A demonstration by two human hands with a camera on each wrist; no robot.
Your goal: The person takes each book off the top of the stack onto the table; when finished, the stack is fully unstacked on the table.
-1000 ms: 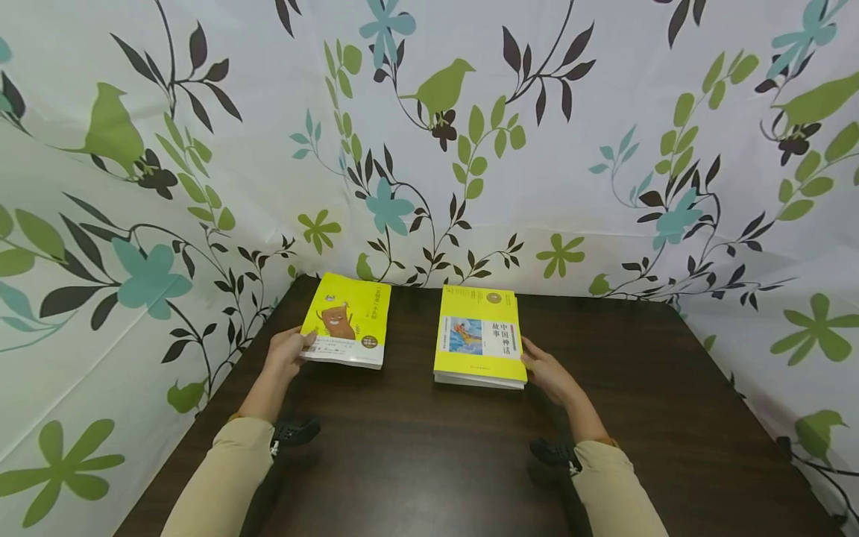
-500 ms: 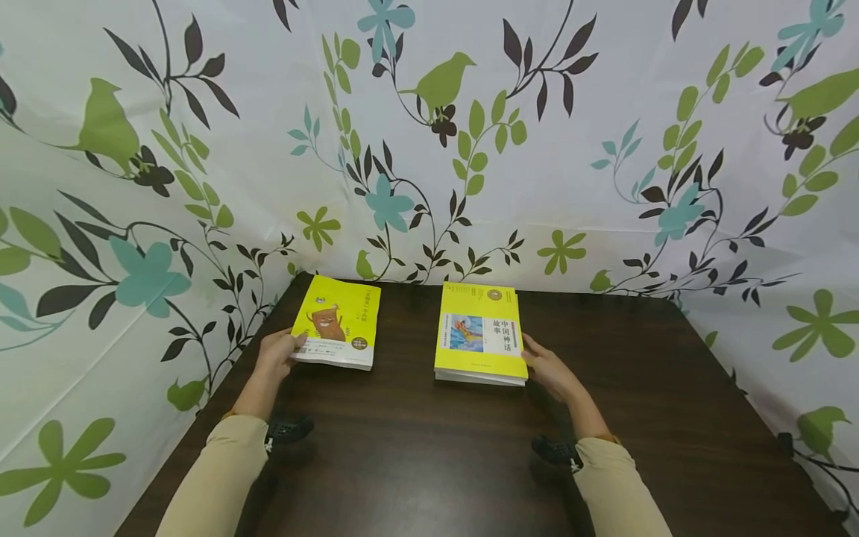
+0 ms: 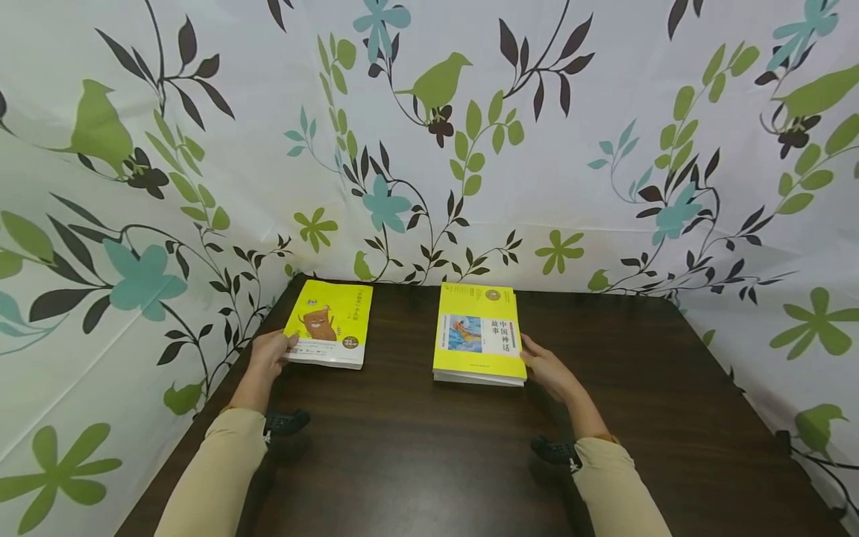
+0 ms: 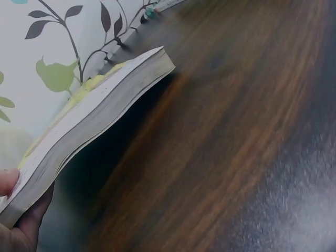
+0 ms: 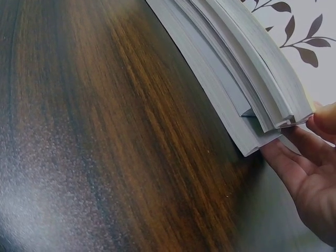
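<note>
Held by its lower left corner, a yellow and white paperback book (image 3: 329, 324) with a brown cartoon figure is in my left hand (image 3: 268, 352), thumb on the cover and fingers beneath. In the left wrist view this book (image 4: 100, 110) slants over the table with dark shadow under it. My right hand (image 3: 552, 371) grips the right edge of a small stack, topped by a yellow book (image 3: 478, 298) with a blue picture panel. The right wrist view shows the thumb at the upper cover's edge and fingers below, against the lower book's (image 5: 231, 128) corner.
The dark wood table (image 3: 416, 455) runs back to a white cloth wall (image 3: 429, 171) printed with leaves and birds. Black cables (image 3: 822, 464) hang beyond the table's right edge. A dark wrist strap piece (image 3: 287, 423) juts from the left wrist, with another (image 3: 554, 450) on the right.
My left hand has carried its book leftward, away from the stack, widening the gap between them. The right hand and the stack have stayed nearly still.
</note>
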